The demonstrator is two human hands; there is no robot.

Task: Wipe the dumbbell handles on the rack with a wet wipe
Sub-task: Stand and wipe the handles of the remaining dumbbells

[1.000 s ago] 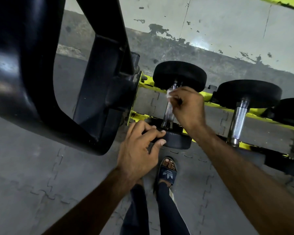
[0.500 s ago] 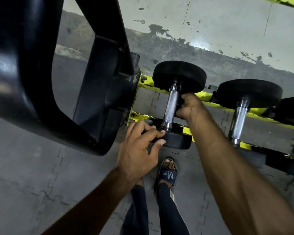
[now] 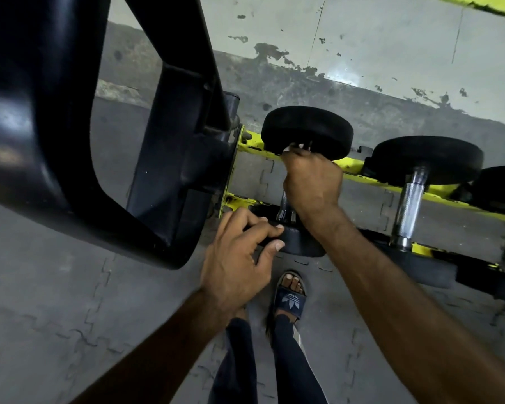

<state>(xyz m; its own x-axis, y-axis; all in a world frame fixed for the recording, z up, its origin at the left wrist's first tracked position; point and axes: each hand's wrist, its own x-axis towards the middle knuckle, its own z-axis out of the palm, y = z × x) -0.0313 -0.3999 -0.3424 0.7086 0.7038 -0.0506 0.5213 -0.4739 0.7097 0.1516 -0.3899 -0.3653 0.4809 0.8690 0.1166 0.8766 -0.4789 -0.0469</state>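
Observation:
The leftmost dumbbell [image 3: 306,129] lies across the yellow rack rails [image 3: 359,166], black heads far and near. My right hand [image 3: 312,182] is wrapped round its chrome handle [image 3: 285,209] near the far head, holding a white wet wipe [image 3: 289,147] whose edge peeks out above my knuckles. Most of the handle is hidden under that hand. My left hand [image 3: 239,252] grips the rim of the near head [image 3: 299,242], fingers curled over its top. A second dumbbell [image 3: 426,158] with a bare chrome handle [image 3: 408,208] lies to the right.
The black rack upright [image 3: 79,141] fills the left side, close to my left hand. A third dumbbell [image 3: 502,188] shows at the right edge. Grey interlocking floor mats [image 3: 70,301] lie below, and my sandalled foot [image 3: 290,295] stands just under the near head. A stained wall [image 3: 362,53] is behind.
My right hand slid down and off to the handle's right side, then moved back over it up to the far head with the wipe. The left hand has stayed on the near head.

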